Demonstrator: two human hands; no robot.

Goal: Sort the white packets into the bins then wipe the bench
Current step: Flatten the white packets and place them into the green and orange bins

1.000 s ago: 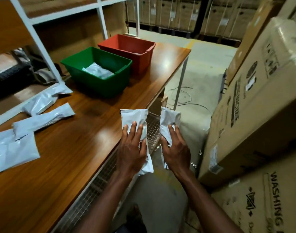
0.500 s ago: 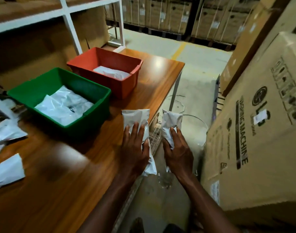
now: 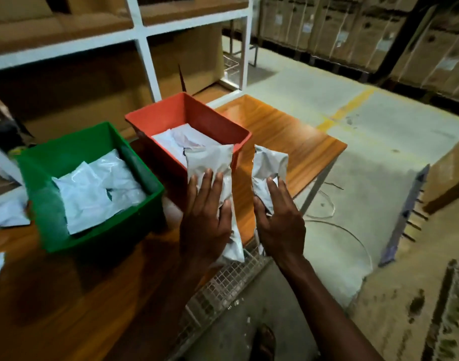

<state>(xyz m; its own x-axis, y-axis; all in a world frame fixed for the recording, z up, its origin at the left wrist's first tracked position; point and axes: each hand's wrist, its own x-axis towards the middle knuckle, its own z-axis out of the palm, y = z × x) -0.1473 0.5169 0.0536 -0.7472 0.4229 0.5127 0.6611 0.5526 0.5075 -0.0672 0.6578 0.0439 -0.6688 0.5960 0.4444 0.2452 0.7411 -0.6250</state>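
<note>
Both bins hold packets; the left hand (image 3: 206, 225) and right hand (image 3: 280, 222) each clasp one (strays remain at the tabletop (image 3: 80, 295) edge, wiping undone).

Your left hand (image 3: 206, 225) and right hand (image 3: 280, 225) are bare, no gloves, rings or sleeves showing on either forearm.
</note>
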